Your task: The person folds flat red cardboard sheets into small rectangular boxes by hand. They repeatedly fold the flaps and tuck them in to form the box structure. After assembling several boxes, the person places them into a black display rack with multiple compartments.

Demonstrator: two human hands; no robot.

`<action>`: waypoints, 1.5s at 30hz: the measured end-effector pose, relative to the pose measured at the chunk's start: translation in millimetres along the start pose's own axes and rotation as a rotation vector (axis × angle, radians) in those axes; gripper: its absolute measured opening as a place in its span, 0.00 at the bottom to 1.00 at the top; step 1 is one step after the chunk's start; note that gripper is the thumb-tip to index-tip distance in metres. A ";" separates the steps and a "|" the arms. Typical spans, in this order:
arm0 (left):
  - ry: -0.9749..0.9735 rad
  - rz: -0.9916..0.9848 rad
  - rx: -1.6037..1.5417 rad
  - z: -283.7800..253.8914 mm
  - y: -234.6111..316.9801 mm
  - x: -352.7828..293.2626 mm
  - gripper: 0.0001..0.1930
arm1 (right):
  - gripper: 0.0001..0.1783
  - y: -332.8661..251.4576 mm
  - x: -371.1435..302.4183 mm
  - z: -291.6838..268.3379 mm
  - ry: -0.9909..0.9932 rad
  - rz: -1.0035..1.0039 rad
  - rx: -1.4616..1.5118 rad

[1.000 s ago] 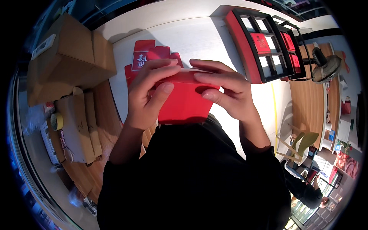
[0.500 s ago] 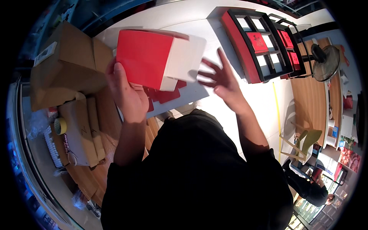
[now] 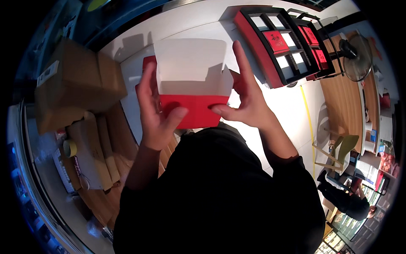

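Observation:
A red paperboard box (image 3: 190, 111) with a white inside is held upright between my two hands. Its white flap (image 3: 190, 59) stands up at the far side, and the opening faces up. My left hand (image 3: 154, 120) grips the box's left side, thumb on the red near face. On the other side my right hand (image 3: 251, 101) holds the right edge with its thumb at the front corner, its index finger stretched up along the side. The fingers behind the box are partly hidden. Another red piece (image 3: 148, 62) shows behind its left edge.
A big cardboard box (image 3: 76, 84) stands at the left, with folded cardboard (image 3: 91, 148) and a yellow tape roll (image 3: 69, 148) nearer. Far right are black-framed, red-sided compartment trays (image 3: 258, 55), a fan (image 3: 357, 57), a green chair (image 3: 347, 149) and another person (image 3: 347, 201).
The box has turned so its white inside now faces me, and it sits lower and further right. My right hand, open and apart before, has closed on its right side.

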State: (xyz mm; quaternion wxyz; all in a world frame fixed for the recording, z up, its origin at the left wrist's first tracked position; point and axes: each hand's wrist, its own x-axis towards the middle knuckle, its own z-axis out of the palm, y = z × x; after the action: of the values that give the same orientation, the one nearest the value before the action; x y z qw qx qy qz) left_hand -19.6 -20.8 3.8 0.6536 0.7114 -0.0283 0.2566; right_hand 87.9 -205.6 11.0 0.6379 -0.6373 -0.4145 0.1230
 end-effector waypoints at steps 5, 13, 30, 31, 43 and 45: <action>-0.061 0.069 0.035 0.9 1.5 -4.6 0.36 | 0.52 -1.2 -3.0 3.9 0.128 -0.195 -0.007; -0.197 0.107 0.113 -10.5 1.0 -0.9 0.18 | 0.30 -9.1 -1.9 -7.3 -0.094 -0.129 -0.132; -0.051 0.182 -0.070 -0.8 1.1 4.3 0.35 | 0.16 -33.2 20.3 19.4 0.022 -0.027 0.061; -0.077 0.156 -0.040 -3.8 1.9 2.8 0.36 | 0.16 -33.2 18.7 20.7 0.003 -0.010 0.042; -0.153 0.285 0.090 -10.6 -0.4 6.3 0.32 | 0.22 -38.4 16.4 11.5 -0.142 -0.053 -0.056; -0.132 0.200 0.038 -6.0 5.6 4.4 0.32 | 0.27 -35.8 14.8 9.8 -0.178 -0.097 -0.124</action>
State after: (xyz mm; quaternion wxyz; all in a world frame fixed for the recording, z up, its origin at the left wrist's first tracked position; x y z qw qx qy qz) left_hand -19.9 -14.7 10.7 0.6078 0.7327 -0.1375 0.2736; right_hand 77.2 -194.2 47.7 0.5631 -0.6411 -0.5069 0.1221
